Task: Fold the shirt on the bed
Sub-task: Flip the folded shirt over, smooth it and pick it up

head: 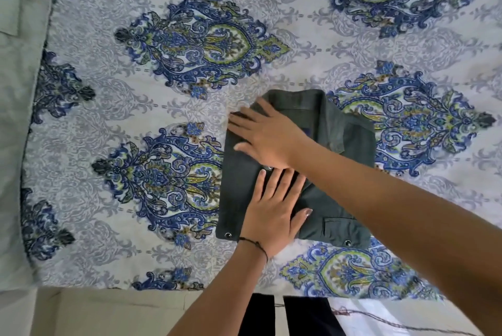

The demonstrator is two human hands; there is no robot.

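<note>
Step in hand: by the look of it, pressing flat a shirt [350,140] that is already folded down to a compact rectangle.
Doing it well: hold the nearer palm down as an anchor and sweep the other outward from the middle. That way creases run off the edge and the layers beneath do not slide. Then square the corners.
Left hand [274,210]: nearest, palm down on the shirt's near half, fingers straight and close together, pointing away, thumb out to the right.
Left grip: wide and flat, holding nothing, only pressing.
Shirt's place: dark green, lying on the bed [168,63] close to its near side, with two metal snaps [227,235] at the near corners.
Right hand [269,137]: farther off, its forearm crossing the shirt from the right. The palm is down and the fingers spread leftward, their tips at the shirt's left edge.
Right grip: wide, flat on the cloth, holding nothing.
Collar [334,123]: on the far right part, lying open.
</note>
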